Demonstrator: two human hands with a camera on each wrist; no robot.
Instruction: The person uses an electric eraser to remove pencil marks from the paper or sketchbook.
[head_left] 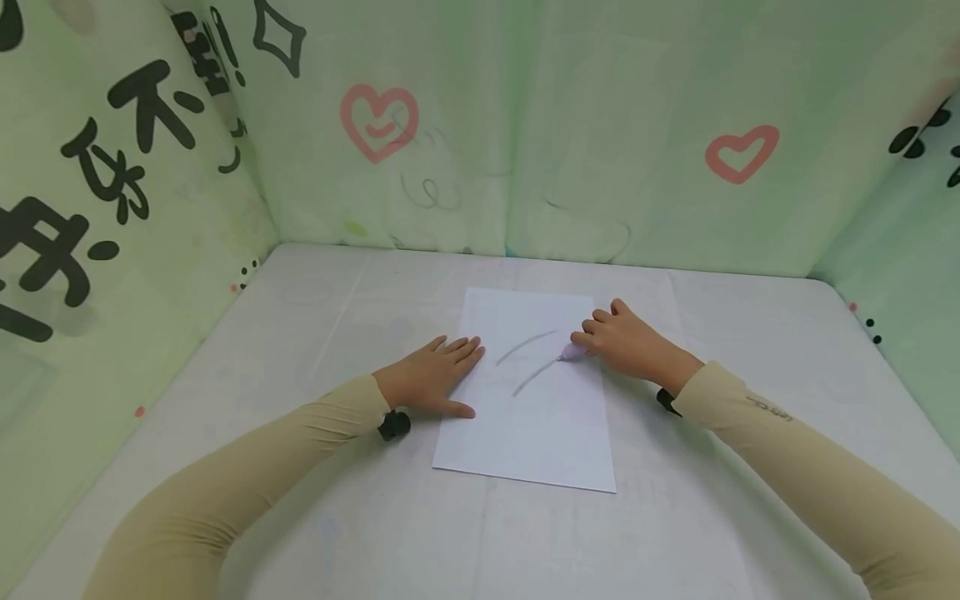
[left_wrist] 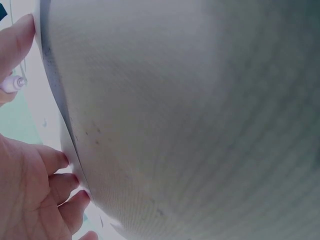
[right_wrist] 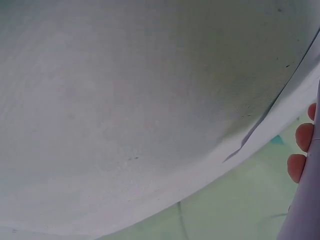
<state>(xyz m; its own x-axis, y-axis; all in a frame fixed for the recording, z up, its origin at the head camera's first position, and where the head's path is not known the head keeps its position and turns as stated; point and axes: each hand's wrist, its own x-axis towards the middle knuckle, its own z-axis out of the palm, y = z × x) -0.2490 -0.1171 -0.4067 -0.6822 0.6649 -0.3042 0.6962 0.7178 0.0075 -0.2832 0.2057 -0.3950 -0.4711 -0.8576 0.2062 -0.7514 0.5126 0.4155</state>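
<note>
the right hand [head_left: 630, 343] has its fingers curled tight around a pale purple marker [head_left: 573, 352], held low with the tip touching a white sheet of paper [head_left: 532, 433]. the tip sits at the upper right end of the lower of two grey curved strokes [head_left: 534, 377] on the sheet; the second stroke lies just above it, roughly parallel. the left hand [head_left: 431, 379] lies flat, fingers straight and together, pressing the left edge of the paper onto the table [head_left: 300, 333]; its fingertips rest on the sheet and the palm sits partly on the table surface. in the left wrist view the fingers [left_wrist: 60, 175] show at the frame edge, with the marker tip [left_wrist: 12, 83] visible beyond them; the rest of that frame is blurred table surface. the right wrist view shows only two fingertips [right_wrist: 302, 150] and a blurred surface, so it adds nothing on the grip. judged from the sheet, the drawing is at an early stage: two short strokes are laid down in the upper half, and the lower half and most of the margins remain unmarked. the paper lies at the table centre, slightly skewed. pale green printed cloth panels [head_left: 600, 125] with pink hearts and black characters enclose the table on three sides.
</note>
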